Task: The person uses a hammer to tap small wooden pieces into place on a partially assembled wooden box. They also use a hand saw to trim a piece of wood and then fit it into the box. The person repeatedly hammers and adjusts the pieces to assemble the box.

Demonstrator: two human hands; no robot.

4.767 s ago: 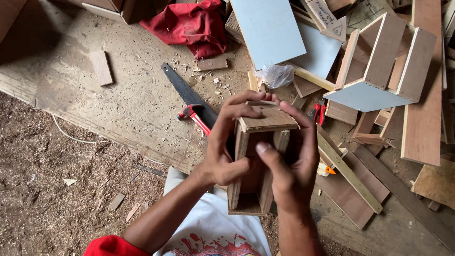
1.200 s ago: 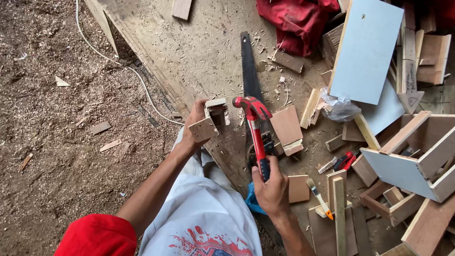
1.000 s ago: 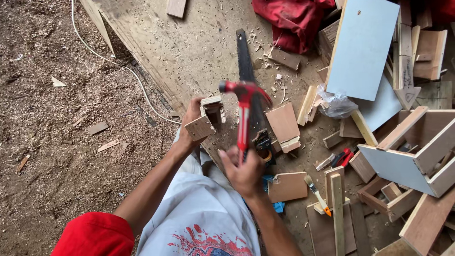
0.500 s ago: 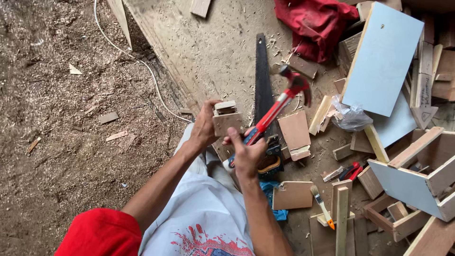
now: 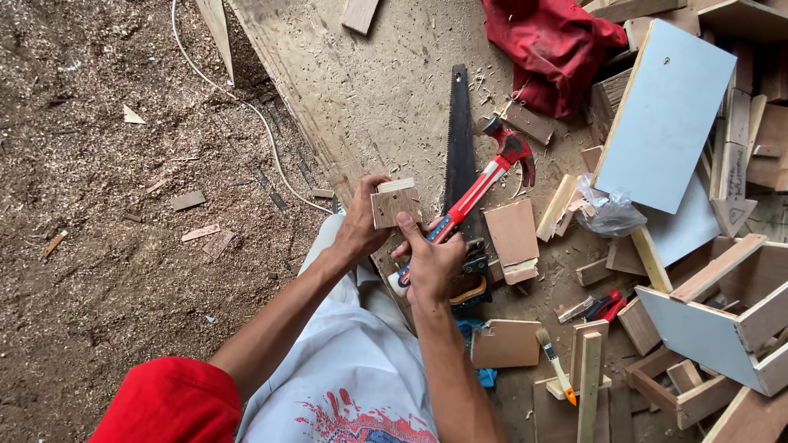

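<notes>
Between the two hands, low over a sawdust-strewn wooden board (image 5: 361, 98), sits the work: the left hand (image 5: 361, 230) has its fingers wrapped around a small wooden block assembly (image 5: 396, 203), thumb on the near face, holding it upright just above the person's knee. The right hand (image 5: 431, 267) lies just right of and below that block, its fingers closed tight round the grip of a red claw hammer (image 5: 484, 176). The hammer's long axis runs up and to the right, away from those fingers, so its head (image 5: 513, 148) stands well apart from the block, raised over the blade of a handsaw (image 5: 460, 148) that lies lengthwise on the board. The block is thus up and to the left of the right-hand fingers, and the left hand is plainly the nearer one, touching it. Beyond the hammer head lie a red cloth (image 5: 550, 45), a pale blue panel (image 5: 665, 115), offcuts and a small paintbrush (image 5: 556, 365).
</notes>
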